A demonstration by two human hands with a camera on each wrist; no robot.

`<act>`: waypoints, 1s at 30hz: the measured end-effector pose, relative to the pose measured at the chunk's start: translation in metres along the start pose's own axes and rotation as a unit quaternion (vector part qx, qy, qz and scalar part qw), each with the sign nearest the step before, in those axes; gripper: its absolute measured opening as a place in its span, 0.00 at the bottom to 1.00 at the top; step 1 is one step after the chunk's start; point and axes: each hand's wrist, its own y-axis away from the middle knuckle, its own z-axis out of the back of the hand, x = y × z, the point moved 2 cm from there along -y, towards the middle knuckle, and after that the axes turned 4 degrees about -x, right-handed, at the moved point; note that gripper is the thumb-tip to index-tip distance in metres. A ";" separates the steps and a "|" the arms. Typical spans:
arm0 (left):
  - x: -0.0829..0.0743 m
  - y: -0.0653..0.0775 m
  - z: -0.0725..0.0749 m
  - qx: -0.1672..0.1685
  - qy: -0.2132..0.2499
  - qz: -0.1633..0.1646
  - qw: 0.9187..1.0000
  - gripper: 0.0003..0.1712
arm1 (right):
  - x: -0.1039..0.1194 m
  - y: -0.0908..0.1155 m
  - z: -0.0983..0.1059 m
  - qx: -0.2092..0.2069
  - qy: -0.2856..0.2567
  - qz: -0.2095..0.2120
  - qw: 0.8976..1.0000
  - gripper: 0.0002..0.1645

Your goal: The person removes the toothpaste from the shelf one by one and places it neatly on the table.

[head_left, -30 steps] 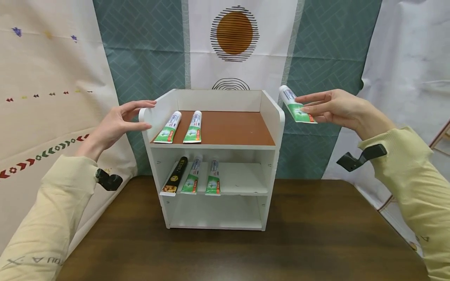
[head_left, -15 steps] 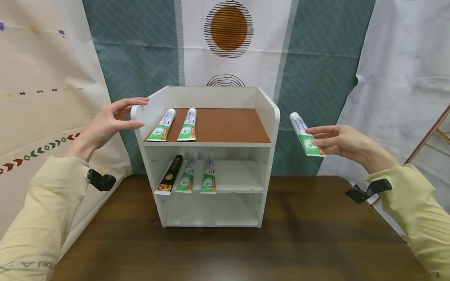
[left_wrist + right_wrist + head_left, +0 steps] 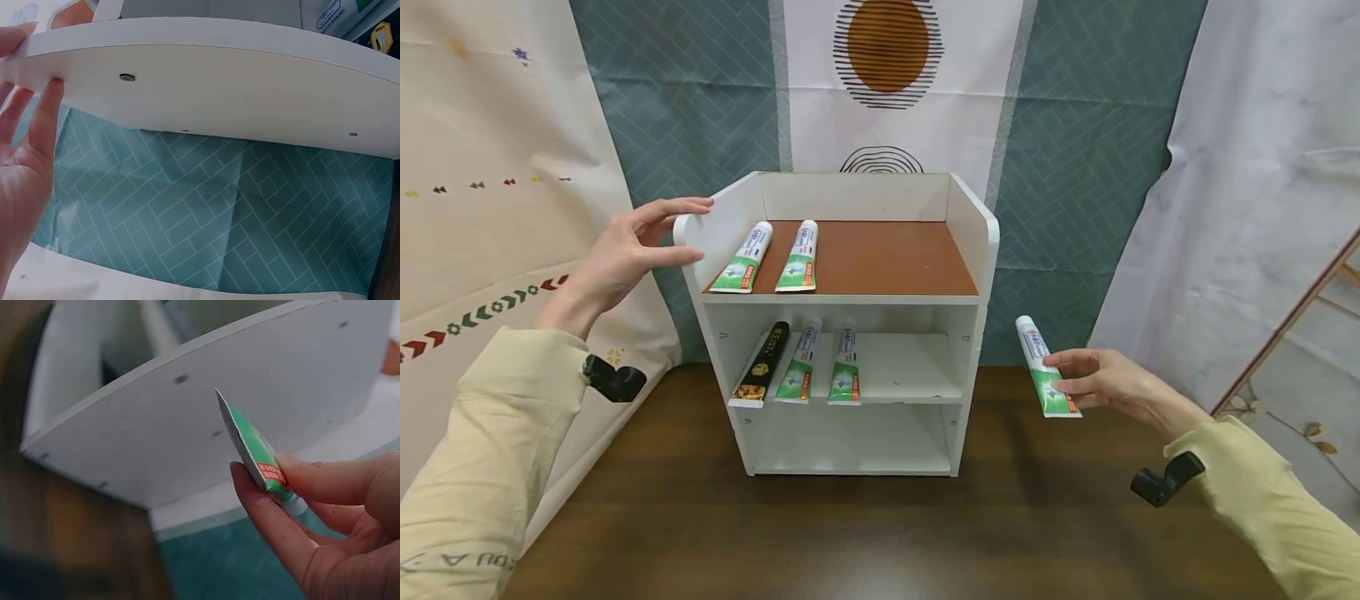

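My right hand (image 3: 1108, 385) pinches a white-and-green toothpaste tube (image 3: 1047, 367) between thumb and fingers, in the air to the right of the white shelf unit (image 3: 865, 301). The tube is tilted, with its cap up. In the right wrist view the flat end of this toothpaste tube (image 3: 253, 447) points away from the palm. My left hand (image 3: 617, 258) grips the upper front corner of the unit's left side panel (image 3: 206, 81). Two green toothpaste tubes (image 3: 797, 257) lie on the brown top shelf (image 3: 887, 258). The middle shelf bears two more green tubes (image 3: 846, 367) and a black tube (image 3: 762, 365).
The unit stands on a dark brown wooden table (image 3: 850, 533). Its bottom compartment (image 3: 850, 439) faces forward. Patterned cloths (image 3: 700, 125) hang behind and at both sides. A black wrist camera (image 3: 1165, 479) sits on the right sleeve.
My right hand has lowered the toothpaste tube from beside the top shelf to about middle-shelf height. The left hand keeps its place on the side panel. The head view has shifted slightly.
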 end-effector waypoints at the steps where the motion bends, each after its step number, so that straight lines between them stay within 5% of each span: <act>1: 0.000 0.000 0.000 -0.001 0.001 0.000 1.000 0.29 | -0.006 -0.001 -0.001 0.000 0.003 -0.002 1.000 0.29; 17: -0.001 0.001 0.000 -0.009 -0.004 0.002 1.000 0.28 | -0.096 -0.012 -0.018 -0.004 0.018 -0.032 0.999 0.27; 30: 0.000 -0.002 -0.001 -0.007 0.008 -0.008 1.000 0.28 | -0.126 -0.022 -0.026 -0.016 0.050 -0.036 0.998 0.23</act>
